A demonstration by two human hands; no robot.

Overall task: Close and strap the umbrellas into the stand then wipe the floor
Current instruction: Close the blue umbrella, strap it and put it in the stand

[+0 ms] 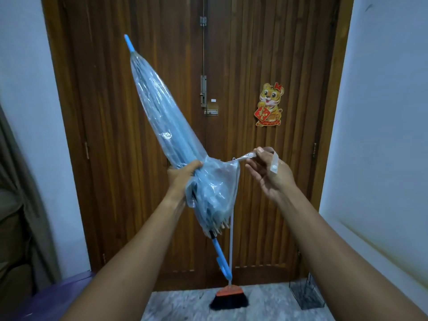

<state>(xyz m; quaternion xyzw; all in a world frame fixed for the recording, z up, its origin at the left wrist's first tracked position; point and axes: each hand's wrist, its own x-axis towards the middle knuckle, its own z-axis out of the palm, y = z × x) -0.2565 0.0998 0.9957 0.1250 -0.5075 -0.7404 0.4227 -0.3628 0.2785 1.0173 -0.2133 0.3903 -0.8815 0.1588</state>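
A folded clear-blue umbrella [159, 117] slants up to the left, its blue tip high and its blue hooked handle [222, 262] low. My left hand [183, 174] grips the gathered canopy around its lower part. To the right, my right hand [268, 172] pinches the umbrella's clear closing strap [245, 156] and holds it stretched out sideways, its snap end draped over my fingers. A black wire umbrella stand [305, 295] sits on the floor at the lower right, by the door corner.
A broom [229, 297] with an orange head and black bristles leans against the brown wooden double door [266, 205], with a tiger sticker [269, 105] on the right leaf. Grey marble floor [180, 304] lies below. A purple object [58, 295] and a curtain fill the left side.
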